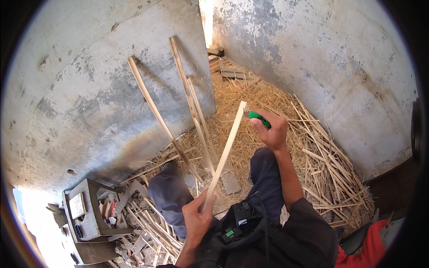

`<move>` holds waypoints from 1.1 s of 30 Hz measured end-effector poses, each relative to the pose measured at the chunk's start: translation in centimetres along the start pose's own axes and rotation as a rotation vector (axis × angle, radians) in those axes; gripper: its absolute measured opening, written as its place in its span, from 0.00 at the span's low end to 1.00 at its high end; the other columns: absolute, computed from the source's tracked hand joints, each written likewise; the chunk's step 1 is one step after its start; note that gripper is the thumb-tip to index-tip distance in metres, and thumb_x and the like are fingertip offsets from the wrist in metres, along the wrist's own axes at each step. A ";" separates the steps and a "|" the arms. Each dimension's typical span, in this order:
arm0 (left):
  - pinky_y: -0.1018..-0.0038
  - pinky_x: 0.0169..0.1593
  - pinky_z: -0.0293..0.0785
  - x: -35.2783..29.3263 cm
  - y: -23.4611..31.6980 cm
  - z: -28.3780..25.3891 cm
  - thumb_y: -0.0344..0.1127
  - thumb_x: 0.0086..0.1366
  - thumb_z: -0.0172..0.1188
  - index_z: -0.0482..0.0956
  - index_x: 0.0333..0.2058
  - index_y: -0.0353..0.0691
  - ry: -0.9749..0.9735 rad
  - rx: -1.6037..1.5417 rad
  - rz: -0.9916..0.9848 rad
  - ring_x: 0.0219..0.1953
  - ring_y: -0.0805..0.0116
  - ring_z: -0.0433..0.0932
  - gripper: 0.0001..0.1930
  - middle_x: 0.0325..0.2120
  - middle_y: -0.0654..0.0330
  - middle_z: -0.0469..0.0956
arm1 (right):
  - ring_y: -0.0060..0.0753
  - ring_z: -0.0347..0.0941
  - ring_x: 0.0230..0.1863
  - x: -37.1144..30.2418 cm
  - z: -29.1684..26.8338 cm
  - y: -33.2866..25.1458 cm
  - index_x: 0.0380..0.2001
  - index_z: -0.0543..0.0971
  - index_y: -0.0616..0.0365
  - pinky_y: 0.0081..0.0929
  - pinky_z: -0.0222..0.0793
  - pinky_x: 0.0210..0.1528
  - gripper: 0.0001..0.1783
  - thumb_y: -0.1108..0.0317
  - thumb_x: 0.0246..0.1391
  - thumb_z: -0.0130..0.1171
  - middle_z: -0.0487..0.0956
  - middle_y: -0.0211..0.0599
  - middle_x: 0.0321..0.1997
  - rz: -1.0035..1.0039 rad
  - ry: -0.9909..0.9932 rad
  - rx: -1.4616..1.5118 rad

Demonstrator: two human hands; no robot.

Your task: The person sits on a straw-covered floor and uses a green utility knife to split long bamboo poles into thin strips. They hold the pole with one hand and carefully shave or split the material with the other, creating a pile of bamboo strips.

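Observation:
My left hand (197, 218) is closed around the lower end of a long pale wooden strip (229, 143), which slants up and away from me over my knees. In my right hand (273, 130) is a green-handled utility knife (260, 119), fingers wrapped round the handle. Its short blade meets the right edge of the strip close to the far end. A small curl of shaving shows at that spot.
Several strips, one a pale wooden strip (151, 102), lean on the left wall (98, 80). Shavings (232, 94) cover the floor. A pile of thin sticks (333, 178) lies at the right wall. A worn box-like stand (89, 228) holding odds and ends is at lower left.

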State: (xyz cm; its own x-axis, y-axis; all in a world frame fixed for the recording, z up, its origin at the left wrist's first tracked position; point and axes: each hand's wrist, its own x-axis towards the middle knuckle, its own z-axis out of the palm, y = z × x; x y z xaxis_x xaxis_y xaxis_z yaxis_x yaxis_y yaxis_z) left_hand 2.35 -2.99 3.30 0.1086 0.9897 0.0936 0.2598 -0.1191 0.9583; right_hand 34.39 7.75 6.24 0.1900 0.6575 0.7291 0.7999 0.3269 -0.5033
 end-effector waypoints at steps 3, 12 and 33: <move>0.78 0.34 0.73 -0.4 -1.3 -0.1 0.32 0.70 0.71 0.88 0.53 0.32 -0.053 -0.051 -0.067 0.29 0.83 0.76 0.16 0.26 0.56 0.86 | 0.31 0.81 0.24 0.1 0.2 2.7 0.45 0.90 0.55 0.32 0.72 0.28 0.22 0.46 0.68 0.66 0.87 0.37 0.28 0.094 0.103 -0.127; 0.76 0.33 0.73 0.3 -1.2 -1.2 0.31 0.66 0.74 0.88 0.52 0.31 0.015 0.112 0.008 0.26 0.79 0.77 0.17 0.26 0.51 0.86 | 0.21 0.66 0.21 -1.9 -0.9 4.6 0.49 0.87 0.55 0.29 0.59 0.28 0.22 0.48 0.72 0.61 0.77 0.29 0.21 0.351 0.040 0.130; 0.78 0.31 0.68 3.8 2.9 1.1 0.29 0.71 0.69 0.85 0.59 0.33 0.031 0.040 0.143 0.26 0.83 0.69 0.19 0.21 0.59 0.76 | 0.35 0.82 0.24 -7.2 3.0 -6.5 0.37 0.88 0.52 0.31 0.73 0.26 0.19 0.48 0.56 0.77 0.85 0.28 0.27 -0.249 -0.204 0.225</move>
State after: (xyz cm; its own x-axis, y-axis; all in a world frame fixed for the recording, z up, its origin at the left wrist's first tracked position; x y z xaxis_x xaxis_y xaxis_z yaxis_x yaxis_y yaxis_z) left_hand 4.55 0.37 6.19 0.1176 0.9642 0.2377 0.2822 -0.2620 0.9229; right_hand 26.08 2.94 2.86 -0.1292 0.6530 0.7462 0.6582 0.6193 -0.4280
